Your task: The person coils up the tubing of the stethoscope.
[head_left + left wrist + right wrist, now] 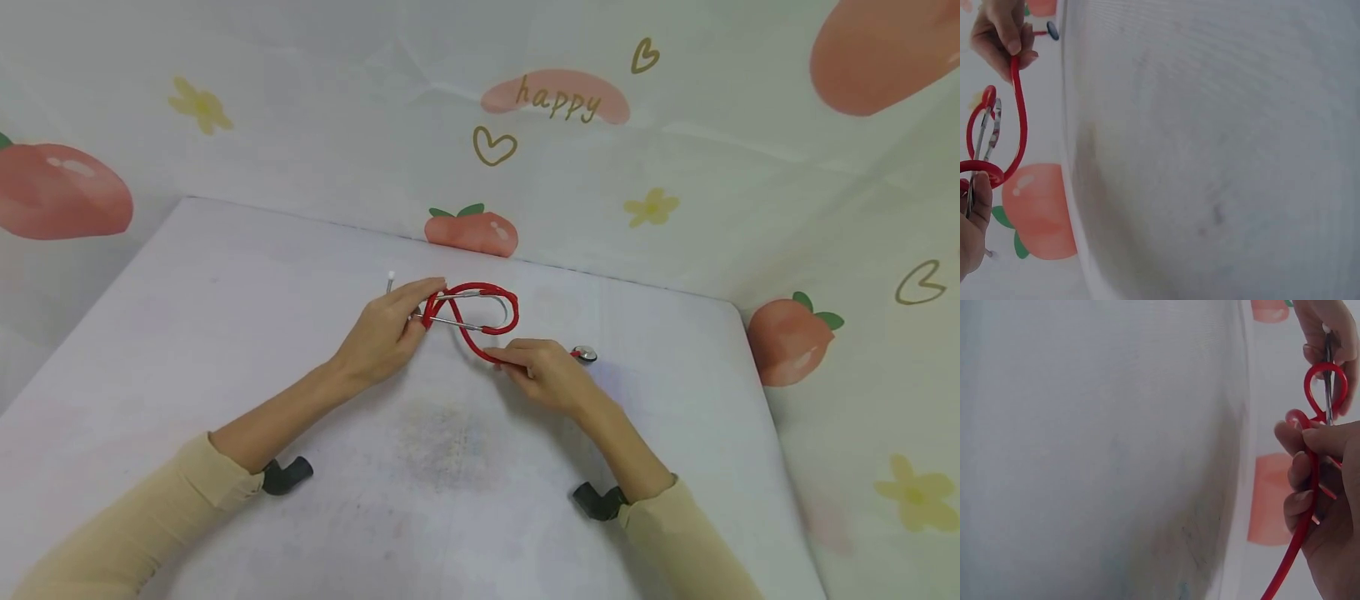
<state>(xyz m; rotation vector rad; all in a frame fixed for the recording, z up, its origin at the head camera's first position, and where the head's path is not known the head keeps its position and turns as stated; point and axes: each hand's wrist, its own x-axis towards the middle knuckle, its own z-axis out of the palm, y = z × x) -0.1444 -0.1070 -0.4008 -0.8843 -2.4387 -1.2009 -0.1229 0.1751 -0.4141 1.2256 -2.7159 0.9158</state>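
A stethoscope with red tubing and silver ear tubes is held up over the white surface. My left hand grips the ear-tube end, where the tubing loops round the metal. One white ear tip pokes out beyond that hand. Lower and to the right, my right hand pinches the tubing between thumb and fingers. Past its knuckles shows the round metal chest piece. In the right wrist view, the red tube runs down across the right palm.
A white-covered table lies below the hands, with a greyish smudge near the middle. Behind and to the right hangs a white backdrop printed with peaches, flowers and hearts. Black wrist mounts stick out at both sleeves.
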